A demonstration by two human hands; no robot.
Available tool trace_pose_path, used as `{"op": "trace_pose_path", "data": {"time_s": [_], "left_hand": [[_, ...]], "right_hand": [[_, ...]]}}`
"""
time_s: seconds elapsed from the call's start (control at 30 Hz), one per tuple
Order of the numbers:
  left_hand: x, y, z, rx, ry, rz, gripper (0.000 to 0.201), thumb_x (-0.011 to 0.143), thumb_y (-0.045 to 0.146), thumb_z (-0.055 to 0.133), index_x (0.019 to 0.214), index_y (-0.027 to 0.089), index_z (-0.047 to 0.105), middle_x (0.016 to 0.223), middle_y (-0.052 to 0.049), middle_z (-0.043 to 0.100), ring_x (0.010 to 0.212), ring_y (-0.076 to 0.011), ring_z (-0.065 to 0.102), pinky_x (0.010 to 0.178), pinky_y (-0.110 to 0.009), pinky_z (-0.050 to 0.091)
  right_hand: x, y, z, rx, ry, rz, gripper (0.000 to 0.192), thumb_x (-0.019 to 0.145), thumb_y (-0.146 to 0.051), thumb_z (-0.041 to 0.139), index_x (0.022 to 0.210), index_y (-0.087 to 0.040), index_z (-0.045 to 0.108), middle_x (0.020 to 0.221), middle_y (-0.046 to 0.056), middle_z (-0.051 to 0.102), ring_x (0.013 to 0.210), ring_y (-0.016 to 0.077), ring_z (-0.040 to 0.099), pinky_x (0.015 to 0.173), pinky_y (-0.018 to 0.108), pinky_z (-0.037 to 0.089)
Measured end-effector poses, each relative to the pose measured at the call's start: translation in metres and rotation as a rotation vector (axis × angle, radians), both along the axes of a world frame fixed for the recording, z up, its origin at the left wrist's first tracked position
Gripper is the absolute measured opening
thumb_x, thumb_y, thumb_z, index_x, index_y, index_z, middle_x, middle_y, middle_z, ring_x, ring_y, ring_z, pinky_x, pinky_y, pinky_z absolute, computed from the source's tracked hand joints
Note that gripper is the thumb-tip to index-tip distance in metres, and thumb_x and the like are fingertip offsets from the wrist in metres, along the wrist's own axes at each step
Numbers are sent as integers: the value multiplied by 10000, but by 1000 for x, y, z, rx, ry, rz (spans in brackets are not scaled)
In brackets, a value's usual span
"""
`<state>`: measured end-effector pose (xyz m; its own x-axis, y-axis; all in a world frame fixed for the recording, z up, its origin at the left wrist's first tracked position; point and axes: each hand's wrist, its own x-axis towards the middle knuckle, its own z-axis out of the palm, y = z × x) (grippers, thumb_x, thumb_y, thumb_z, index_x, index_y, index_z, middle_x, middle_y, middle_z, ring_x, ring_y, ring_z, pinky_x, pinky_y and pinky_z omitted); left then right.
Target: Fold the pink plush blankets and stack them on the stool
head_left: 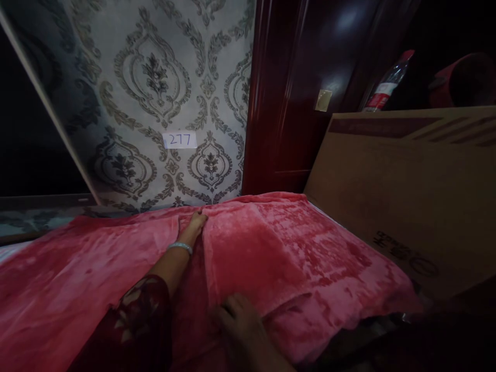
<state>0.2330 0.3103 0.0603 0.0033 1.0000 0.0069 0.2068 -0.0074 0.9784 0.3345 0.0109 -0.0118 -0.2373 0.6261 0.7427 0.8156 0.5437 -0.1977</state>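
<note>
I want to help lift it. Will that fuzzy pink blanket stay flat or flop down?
The pink blanket would probably flop: it already creases beside the left hand and droops over the near edge by the right hand. Its plush, shiny pile looks soft, perhaps a bit slippery. Spread this wide, it may feel bulky.

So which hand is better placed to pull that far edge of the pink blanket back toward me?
Probably the left hand: it already rests far out on the pink blanket, at the fold near the wall. The right hand lies on the near edge, close to the body.
</note>
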Motion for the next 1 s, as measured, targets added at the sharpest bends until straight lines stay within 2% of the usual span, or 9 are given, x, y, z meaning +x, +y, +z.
{"op": "trace_pose_path", "data": {"time_s": [0.07,0.13,0.27,0.4,0.57,0.73,0.8,0.9,1.0], "left_hand": [[-1,-2,3,4,89,8,309,938,373,621,1151,149,629,1067,-63,679,883,-174,667,779,-368,578],[-2,-3,7,42,198,34,330,878,311,682,1146,125,636,1036,-92,701,893,-210,681,785,-370,561],[4,-10,19,178,439,25,569,682,157,743,1232,95,613,1269,-217,633,1235,-368,561,979,-416,461],[25,-36,27,325,629,-223,611,711,172,689,1311,138,585,1492,-185,477,1417,-351,382,1157,-407,301],[44,-85,18,408,776,-593,589,715,244,729,1292,199,624,1490,-121,511,1413,-317,416,1179,-383,293],[36,-124,16,526,939,-773,531,846,277,604,1372,211,571,1510,-134,480,1429,-322,389,1196,-462,259],[26,-143,22,578,1001,-829,499,873,270,563,1368,208,581,1483,-127,510,1398,-310,431,1184,-450,288],[1,-180,30,602,1025,-909,459,916,321,524,1362,243,597,1491,-90,516,1398,-289,435,1189,-431,292],[-30,-217,31,644,995,-1040,620,897,483,581,1475,285,476,1567,-78,429,1440,-317,377,1204,-482,275]], "right_hand": [[3,-4,3,-86,-9,21,235,758,-46,602,918,-217,598,822,18,553,747,177,473,627,308,297],[6,-9,10,-154,-27,45,249,773,-39,587,952,-210,611,843,24,563,772,180,482,639,307,308],[11,-15,24,-254,-61,60,244,799,-46,567,972,-206,629,859,29,576,799,185,491,652,306,321],[10,-14,32,-285,-99,45,220,821,-62,572,975,-200,647,859,33,584,806,184,490,667,303,336],[7,-13,37,-310,-113,33,234,845,-73,568,1027,-189,660,867,40,598,824,190,501,696,302,374],[33,-28,49,-297,60,123,227,941,-182,537,1141,-203,643,963,48,650,885,179,562,778,296,442],[58,-39,48,-269,179,72,178,968,-228,514,1063,-198,661,952,57,663,908,183,585,814,306,463],[102,-55,36,-254,319,-155,234,986,-233,442,956,-201,672,888,70,670,872,193,613,809,326,490],[137,-67,17,-221,389,-378,244,964,-225,437,967,-200,680,898,82,687,865,212,636,796,348,511]]}}
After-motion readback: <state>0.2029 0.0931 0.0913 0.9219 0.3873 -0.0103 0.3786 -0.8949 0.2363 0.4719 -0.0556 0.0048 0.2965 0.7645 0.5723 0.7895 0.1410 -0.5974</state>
